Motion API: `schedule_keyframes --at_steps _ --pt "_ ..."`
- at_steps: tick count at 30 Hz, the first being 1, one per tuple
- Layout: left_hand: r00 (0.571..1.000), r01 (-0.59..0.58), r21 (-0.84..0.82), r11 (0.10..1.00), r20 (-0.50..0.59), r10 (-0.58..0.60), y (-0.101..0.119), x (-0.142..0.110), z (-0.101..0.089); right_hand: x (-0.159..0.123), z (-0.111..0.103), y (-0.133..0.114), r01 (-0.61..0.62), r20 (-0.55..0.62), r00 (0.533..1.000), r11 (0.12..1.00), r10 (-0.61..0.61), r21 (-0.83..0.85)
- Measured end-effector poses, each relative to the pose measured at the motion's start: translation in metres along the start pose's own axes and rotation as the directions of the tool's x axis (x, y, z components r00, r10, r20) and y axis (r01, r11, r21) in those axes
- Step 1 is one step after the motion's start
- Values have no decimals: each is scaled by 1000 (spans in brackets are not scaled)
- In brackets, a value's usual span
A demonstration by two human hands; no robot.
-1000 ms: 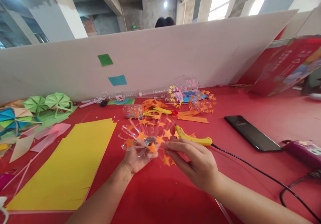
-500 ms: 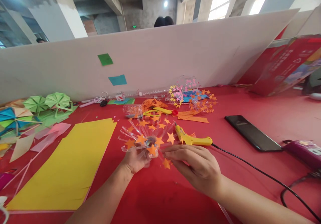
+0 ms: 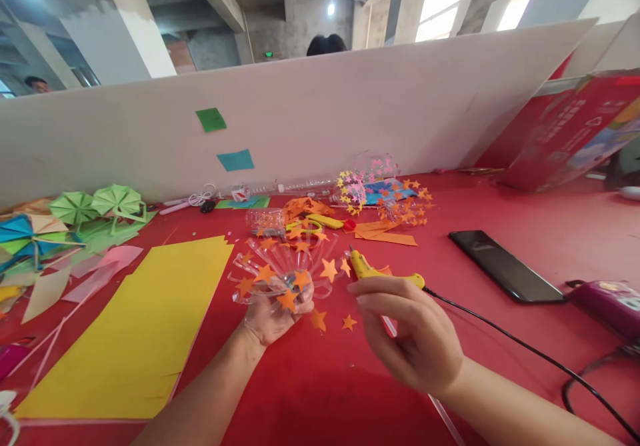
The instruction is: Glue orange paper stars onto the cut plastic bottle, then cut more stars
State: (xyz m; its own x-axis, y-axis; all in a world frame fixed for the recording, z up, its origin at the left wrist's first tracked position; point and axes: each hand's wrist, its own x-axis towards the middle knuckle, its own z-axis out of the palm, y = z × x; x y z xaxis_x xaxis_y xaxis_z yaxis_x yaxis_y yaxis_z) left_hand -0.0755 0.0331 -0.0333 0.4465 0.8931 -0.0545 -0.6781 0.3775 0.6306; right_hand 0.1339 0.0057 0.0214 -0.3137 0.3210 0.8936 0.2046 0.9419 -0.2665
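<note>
My left hand point(image 3: 275, 316) is closed around a cut clear plastic bottle point(image 3: 293, 278), whose strips fan outward like a flower. Orange paper stars point(image 3: 265, 273) sit on several of the strips. To the right, my right hand point(image 3: 413, 333) hovers apart from the bottle, fingers loosely bent with a gap to the thumb; I see nothing held in it. Just beyond its fingers lies a yellow glue gun point(image 3: 367, 269), its handle partly covered by the hand in this view. A small orange star point(image 3: 349, 323) shows between the two hands.
Yellow paper sheets point(image 3: 135, 319) lie at left, near green folded paper umbrellas point(image 3: 117, 199). Behind are yellow-handled scissors point(image 3: 305, 228), orange paper strips point(image 3: 387, 234) and a star-covered bottle point(image 3: 353, 193). A phone point(image 3: 505, 266) and the glue gun's black cord point(image 3: 500, 329) are at right.
My right hand has drawn back to the right, off the bottle's strips, and its fingers have loosened. My left hand has shifted the bottle slightly left. The small star between the hands now shows.
</note>
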Motion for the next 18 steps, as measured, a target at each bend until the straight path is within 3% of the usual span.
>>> schedule_keyframes --at_steps 4,8,10,12,14,16,18 --pt "1000 7 -15 1000 7 -6 1 -1 3 5 -3 2 -119 -102 987 991 126 68" --pt "999 -6 -7 1000 -46 5 2 -3 7 5 3 11 -311 -104 936 929 336 203" --pt "997 -28 3 1000 -75 29 2 -4 6 3 7 16 -477 -56 856 826 515 301" --pt "990 -56 18 998 -126 58 2 -5 4 3 12 22 -651 72 728 656 681 381" --pt "975 -80 31 996 -208 85 1 -5 1 3 16 26 -747 192 619 496 762 443" --pt "960 -83 37 996 -265 90 1 -6 -1 4 20 28 -763 236 572 405 785 503" --pt "953 -63 35 997 -293 70 1 -6 0 4 22 29 -753 231 566 383 791 535"
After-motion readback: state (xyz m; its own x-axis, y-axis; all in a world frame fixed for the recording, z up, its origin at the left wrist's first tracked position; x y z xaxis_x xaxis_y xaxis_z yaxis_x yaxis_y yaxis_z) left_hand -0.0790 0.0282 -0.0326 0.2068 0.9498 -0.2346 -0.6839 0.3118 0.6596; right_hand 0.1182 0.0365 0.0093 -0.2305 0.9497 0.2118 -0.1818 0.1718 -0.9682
